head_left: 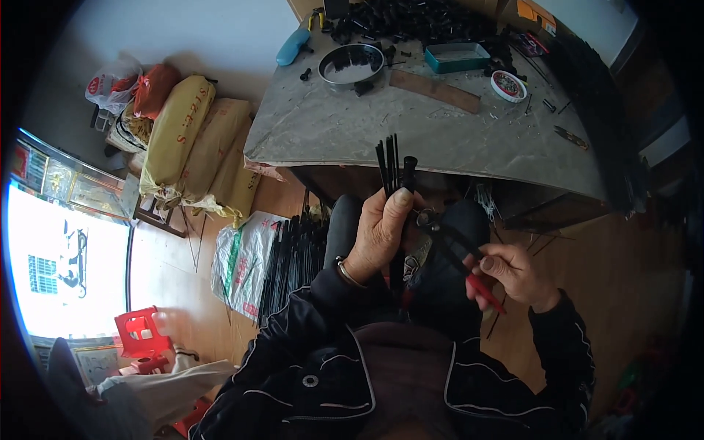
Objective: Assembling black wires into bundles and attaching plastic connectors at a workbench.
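My left hand [381, 231] is closed around several thin black rods [388, 165], held upright above my lap. A thicker black piece with a flared top [409, 170] stands beside them, by the thumb and fingers of the same hand. My right hand [512, 275] grips a pair of pincers [456, 240] by the red handles. The dark head of the pincers is close to the left hand's fingers; whether its jaws touch anything cannot be made out. The lower part of the rods is mostly hidden by the left hand and wrist.
Ahead is a grey table [315, 125] with a round metal bowl [352, 64], a teal tin [457, 57], a small white dish [508, 86], a wooden strip [434, 91], pliers [570, 137] and heaped black parts [411, 20]. Black rods [295, 257] lie left of my legs, near sacks [176, 139].
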### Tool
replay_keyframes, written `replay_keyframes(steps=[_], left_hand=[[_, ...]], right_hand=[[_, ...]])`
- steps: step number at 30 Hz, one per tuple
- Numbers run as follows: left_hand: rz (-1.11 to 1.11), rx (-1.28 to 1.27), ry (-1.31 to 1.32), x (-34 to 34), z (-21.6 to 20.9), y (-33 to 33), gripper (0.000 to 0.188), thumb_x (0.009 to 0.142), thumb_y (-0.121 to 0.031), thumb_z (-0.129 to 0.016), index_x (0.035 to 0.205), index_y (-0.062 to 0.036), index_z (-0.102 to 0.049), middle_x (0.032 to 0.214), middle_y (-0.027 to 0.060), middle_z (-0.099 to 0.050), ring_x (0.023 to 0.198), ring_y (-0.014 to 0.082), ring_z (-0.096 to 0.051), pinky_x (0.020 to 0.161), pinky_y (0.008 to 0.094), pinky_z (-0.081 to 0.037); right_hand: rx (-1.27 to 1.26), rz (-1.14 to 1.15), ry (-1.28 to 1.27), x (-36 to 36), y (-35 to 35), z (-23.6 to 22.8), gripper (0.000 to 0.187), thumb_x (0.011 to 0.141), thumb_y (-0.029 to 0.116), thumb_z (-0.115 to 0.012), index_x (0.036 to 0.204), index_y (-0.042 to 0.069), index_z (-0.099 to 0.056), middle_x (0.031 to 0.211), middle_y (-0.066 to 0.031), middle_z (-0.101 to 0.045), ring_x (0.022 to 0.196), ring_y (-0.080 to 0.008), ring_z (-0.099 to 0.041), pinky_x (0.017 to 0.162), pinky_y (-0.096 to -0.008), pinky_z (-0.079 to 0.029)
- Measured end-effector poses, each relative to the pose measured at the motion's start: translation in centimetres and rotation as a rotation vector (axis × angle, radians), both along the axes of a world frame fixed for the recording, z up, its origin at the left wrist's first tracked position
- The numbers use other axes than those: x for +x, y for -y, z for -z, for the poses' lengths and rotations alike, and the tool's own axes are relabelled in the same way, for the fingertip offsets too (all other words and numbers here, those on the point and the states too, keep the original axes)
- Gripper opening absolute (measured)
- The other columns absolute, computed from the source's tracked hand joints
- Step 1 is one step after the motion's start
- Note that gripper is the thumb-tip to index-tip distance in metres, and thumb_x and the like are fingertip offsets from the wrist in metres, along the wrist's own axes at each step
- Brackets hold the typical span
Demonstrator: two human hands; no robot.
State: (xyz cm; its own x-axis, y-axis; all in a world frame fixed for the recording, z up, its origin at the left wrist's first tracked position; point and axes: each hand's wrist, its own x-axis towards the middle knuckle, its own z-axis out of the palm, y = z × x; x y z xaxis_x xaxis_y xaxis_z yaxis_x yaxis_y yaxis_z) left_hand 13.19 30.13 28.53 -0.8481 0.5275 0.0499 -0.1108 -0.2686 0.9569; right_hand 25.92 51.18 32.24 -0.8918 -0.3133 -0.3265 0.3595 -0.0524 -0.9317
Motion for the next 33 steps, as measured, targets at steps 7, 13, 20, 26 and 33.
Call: replay_keyframes(steps=[7,13,20,26,33], left_hand=[[0.013,-0.011,0.045,-0.5,0.3,-0.4,0.050,0.097,-0.050,-0.043,0.090,-0.0018,-0.055,0.054,0.0016,-0.048,0.040,0.0089,-0.044,0.038,0.0233,-0.034],[-0.021,-0.005,0.052,-0.9,0.3,0.0,0.045,0.099,-0.046,-0.043,0.090,-0.0032,-0.055,0.053,-0.0008,-0.047,0.042,0.0058,-0.041,0.042,0.0219,-0.031],[-0.051,-0.018,0.015,-0.8,0.0,-0.3,0.046,0.099,-0.047,-0.043,0.090,-0.0038,-0.055,0.054,-0.0013,-0.046,0.043,0.0054,-0.040,0.042,0.0215,-0.030],[-0.087,-0.101,-0.006,-0.5,-0.4,-0.5,0.048,0.100,-0.046,-0.039,0.087,-0.0026,-0.055,0.057,-0.0003,-0.051,0.043,0.0065,-0.045,0.042,0.0212,-0.034],[-0.125,-0.097,0.018,-0.5,-0.1,-0.6,0.049,0.100,-0.047,-0.039,0.087,-0.0025,-0.057,0.060,0.0003,-0.053,0.045,0.0069,-0.046,0.043,0.0212,-0.035]], right_hand=[[-0.610,-0.043,0.293,1.7,1.2,4.3,0.016,0.098,0.020,-0.049,0.091,0.005,-0.053,0.067,-0.0090,-0.060,0.052,-0.0155,-0.056,0.049,-0.0263,-0.043],[-0.378,0.205,0.075,0.9,2.6,0.9,0.019,0.097,0.025,-0.053,0.096,0.006,-0.054,0.083,-0.0104,-0.061,0.065,-0.0188,-0.061,0.063,-0.0342,-0.053],[0.809,0.280,-0.525,0.2,2.7,0.8,0.023,0.082,0.002,-0.067,0.088,0.008,-0.045,0.087,-0.0082,-0.053,0.069,-0.0143,-0.058,0.060,-0.0282,-0.049],[1.205,0.290,-0.830,-1.9,3.2,-2.2,0.044,0.059,-0.007,-0.072,0.094,0.009,-0.050,0.097,-0.0080,-0.053,0.090,-0.0260,-0.055,0.078,-0.0383,-0.040],[1.289,0.178,-0.861,-1.8,2.9,-2.2,0.043,0.063,-0.009,-0.070,0.097,0.007,-0.050,0.094,-0.0092,-0.056,0.085,-0.0277,-0.058,0.068,-0.0339,-0.047]])
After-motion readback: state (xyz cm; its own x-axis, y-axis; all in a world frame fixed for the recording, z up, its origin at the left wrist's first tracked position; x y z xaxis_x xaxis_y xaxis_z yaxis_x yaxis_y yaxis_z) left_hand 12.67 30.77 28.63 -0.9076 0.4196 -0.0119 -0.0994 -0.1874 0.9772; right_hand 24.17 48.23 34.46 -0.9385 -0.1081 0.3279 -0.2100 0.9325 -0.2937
